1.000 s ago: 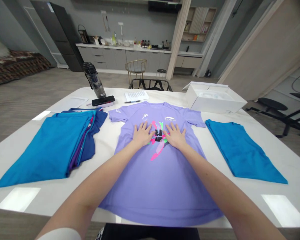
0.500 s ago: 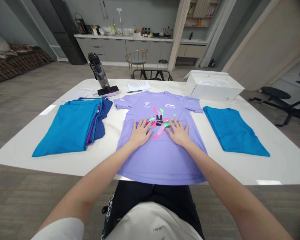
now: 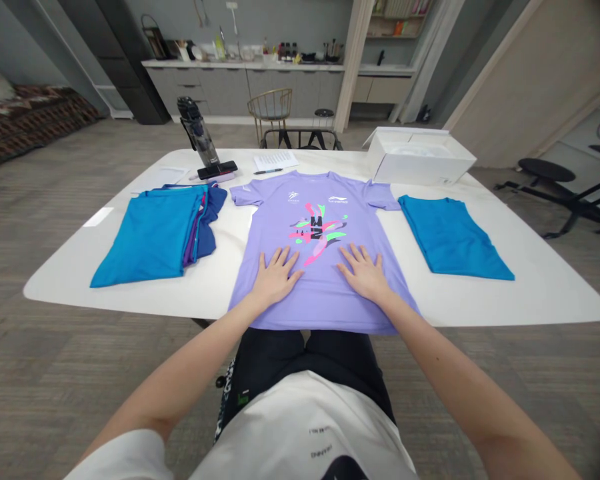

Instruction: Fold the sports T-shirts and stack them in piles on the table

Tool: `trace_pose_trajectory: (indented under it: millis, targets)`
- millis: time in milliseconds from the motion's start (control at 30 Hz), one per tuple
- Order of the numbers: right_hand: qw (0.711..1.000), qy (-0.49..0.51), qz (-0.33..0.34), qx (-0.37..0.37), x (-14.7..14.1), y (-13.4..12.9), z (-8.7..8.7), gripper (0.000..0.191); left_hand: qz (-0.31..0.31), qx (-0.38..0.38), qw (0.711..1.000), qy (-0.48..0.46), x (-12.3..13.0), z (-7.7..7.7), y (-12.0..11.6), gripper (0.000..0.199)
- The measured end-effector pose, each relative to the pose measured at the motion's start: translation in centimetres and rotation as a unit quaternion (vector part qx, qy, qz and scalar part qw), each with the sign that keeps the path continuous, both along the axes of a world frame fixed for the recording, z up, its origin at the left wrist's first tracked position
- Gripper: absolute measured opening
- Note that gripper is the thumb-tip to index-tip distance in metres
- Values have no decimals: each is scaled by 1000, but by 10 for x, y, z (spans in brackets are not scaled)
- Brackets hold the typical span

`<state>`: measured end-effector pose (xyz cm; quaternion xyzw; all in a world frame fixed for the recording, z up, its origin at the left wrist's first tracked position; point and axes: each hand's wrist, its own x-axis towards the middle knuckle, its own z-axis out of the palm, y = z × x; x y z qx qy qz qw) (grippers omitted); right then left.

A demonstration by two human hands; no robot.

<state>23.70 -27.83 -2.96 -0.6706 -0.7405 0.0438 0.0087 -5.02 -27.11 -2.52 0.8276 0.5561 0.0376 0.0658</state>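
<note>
A lavender T-shirt (image 3: 315, 287) with a colourful chest print lies spread flat on the white table (image 3: 480, 303), its collar away from me and its hem at the near edge. My left hand (image 3: 276, 279) rests palm down on its lower left part, fingers spread. Palm down on the lower right part is my right hand (image 3: 365, 275), its fingers apart too. Left of the shirt sits a stack of folded blue and purple garments (image 3: 150, 233). To the right lies one folded blue garment (image 3: 453, 237).
Along the far side of the table stand a dark clear bottle (image 3: 200, 133), a black phone (image 3: 217, 169), a pen (image 3: 269, 171), papers (image 3: 276, 160) and an open white box (image 3: 420, 160). Chairs and a kitchen counter are beyond.
Both hands have slid down the shirt toward the hem, off the print, which now shows whole and smoother. The view has tilted down a little.
</note>
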Motion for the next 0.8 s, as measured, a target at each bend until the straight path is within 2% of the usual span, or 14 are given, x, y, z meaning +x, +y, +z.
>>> trace_pose_trajectory:
  millis: [200, 400, 600, 700, 800]
  targets:
    - [1000, -7, -12, 5, 6, -25, 3, 71, -6, -7, 1000, 3, -4, 4, -13, 67]
    - [999, -2, -3, 46, 16, -49, -1, 72, -11, -8, 1000, 4, -2, 2, -27, 68]
    - [1000, -12, 6, 17, 20, -56, 0, 72, -8, -17, 1000, 6, 3, 4, -43, 71]
    - [1000, -11, 4, 16, 22, -47, 5, 71, -15, -11, 1000, 5, 1, 9, -33, 70]
    - [1000, -13, -8, 17, 26, -28, 6, 68, -18, -5, 1000, 8, -5, 11, -9, 67]
